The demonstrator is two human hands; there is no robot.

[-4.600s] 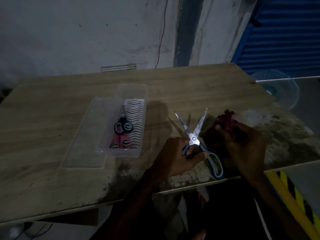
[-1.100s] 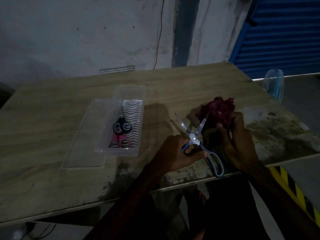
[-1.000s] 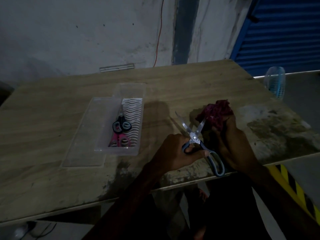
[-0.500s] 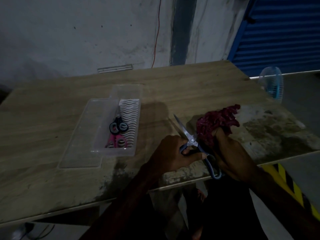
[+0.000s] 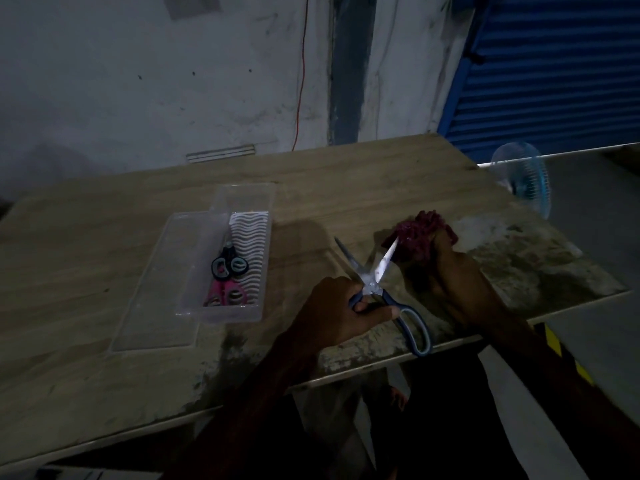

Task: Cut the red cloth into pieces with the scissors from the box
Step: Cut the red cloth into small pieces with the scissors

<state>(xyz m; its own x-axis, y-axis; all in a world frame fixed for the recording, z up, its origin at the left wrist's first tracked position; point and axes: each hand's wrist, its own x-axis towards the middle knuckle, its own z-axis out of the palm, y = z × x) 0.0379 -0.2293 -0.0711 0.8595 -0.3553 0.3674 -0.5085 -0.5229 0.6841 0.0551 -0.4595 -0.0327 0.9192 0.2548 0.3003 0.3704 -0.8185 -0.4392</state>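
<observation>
Red crumpled cloth (image 5: 417, 237) clutched in right hand (image 5: 457, 275), ahead-right of left hand (image 5: 341, 308) gripping blue-handled steel scissors (image 5: 377, 282); blades spread, right blade tip at cloth's left edge.

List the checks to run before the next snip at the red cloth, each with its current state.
1. Blades of the blue-handled steel scissors spread apart: ok.
2. Grip of the left hand on a scissor handle: ok.
3. Hold of the right hand on the crumpled red cloth: ok.
4. Cloth set between the blades: cannot tell; one blade only overlaps its edge.
5. Right fingers clear of the blades: cannot tell, too dark.
6. The clear plastic box with the spare scissors stands apart from the cut: ok.
</observation>
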